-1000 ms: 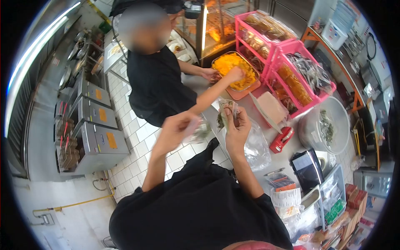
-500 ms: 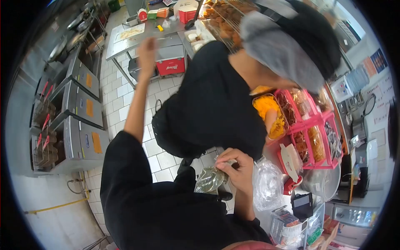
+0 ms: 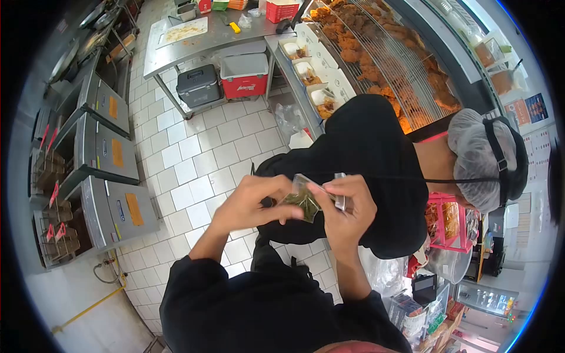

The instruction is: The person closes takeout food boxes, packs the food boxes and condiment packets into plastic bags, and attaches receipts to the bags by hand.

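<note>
A small clear plastic bag of dark green leaf-like pieces (image 3: 306, 201) is in front of my body, above the tiled floor. My right hand (image 3: 352, 212) pinches its right side between thumb and fingers. A pale, shiny strip (image 3: 340, 192) shows between those fingers; I cannot make out whether it belongs to the bag. At the bag's left side is my left hand (image 3: 254, 203), its index finger and thumb apart, with the tips at the bag's edge. Just beyond my hands, a co-worker in black (image 3: 382, 170) with a hairnet bends to the right.
Fried pieces lie on a wire rack (image 3: 388, 65) at the upper right, beside open boxes with food (image 3: 307, 73). A steel table (image 3: 154, 63) stands ahead, coolers (image 3: 244, 82) beneath it. Steel fryer units (image 3: 126, 203) line the left. A pink basket (image 3: 465, 220) is at right.
My left hand has come down from the upper left to the bag. My right hand has lifted the bag higher. The co-worker has shifted right, uncovering the rack and boxes.
</note>
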The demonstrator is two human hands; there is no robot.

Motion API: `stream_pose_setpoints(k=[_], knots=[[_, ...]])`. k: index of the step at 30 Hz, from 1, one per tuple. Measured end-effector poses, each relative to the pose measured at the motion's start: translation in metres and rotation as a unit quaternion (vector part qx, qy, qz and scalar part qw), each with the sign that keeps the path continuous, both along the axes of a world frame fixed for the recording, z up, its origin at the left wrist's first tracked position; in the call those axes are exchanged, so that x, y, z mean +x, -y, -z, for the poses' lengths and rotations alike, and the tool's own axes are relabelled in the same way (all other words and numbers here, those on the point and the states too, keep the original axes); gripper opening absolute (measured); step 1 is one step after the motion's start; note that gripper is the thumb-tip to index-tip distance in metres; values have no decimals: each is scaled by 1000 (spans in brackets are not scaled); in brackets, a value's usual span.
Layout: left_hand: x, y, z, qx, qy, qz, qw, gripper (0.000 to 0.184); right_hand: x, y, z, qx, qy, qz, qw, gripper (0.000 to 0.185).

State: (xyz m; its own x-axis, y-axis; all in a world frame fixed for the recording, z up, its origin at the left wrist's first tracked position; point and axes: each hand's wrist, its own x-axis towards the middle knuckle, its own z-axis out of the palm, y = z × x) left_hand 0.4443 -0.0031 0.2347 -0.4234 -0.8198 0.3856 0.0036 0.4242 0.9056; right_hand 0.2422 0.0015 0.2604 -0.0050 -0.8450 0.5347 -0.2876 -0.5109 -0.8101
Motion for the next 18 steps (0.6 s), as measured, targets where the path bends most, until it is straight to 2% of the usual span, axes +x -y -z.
stream_pose_setpoints(k=[1,2,5,7,9,10,11,13,14,15,16,17,18], knots=[[3,-4,0,-23,-9,-49,999,32,9,7,-3,3,-7,-11,1000,28],[10,-4,-4,0,-25,-79,997,16,16,15,1,-35,9,-26,999,38],[30,17,12,94,-183,-125,971,19,31,22,10,-18,139,-64,988,41],[33,62,7,81,-260,-233,934,23,29,20,6,-52,148,-73,985,36],[38,134,3,12,-208,-304,930,24,28,14,-6,-64,186,-66,978,34],[37,176,0,7,-177,-321,930,26,21,9,-7,-53,151,-79,984,21],[38,231,7,-4,-171,-300,939,27,18,8,-12,-49,135,-87,986,17],[21,346,44,-23,-114,-362,925,48,12,6,-22,-39,102,-101,989,18],[11,375,70,-60,-12,-378,924,56,9,2,-24,-14,78,-78,994,33],[1,400,92,-98,87,-395,909,64,7,0,-28,-6,24,-47,999,35],[-6,392,71,-137,185,-411,882,71,6,1,-35,-2,-30,-19,999,36],[-12,366,65,-24,107,-246,963,73,6,5,-39,1,-77,12,997,37],[-20,302,24,33,19,-93,995,66,3,9,-34,-10,-78,39,996,35]])
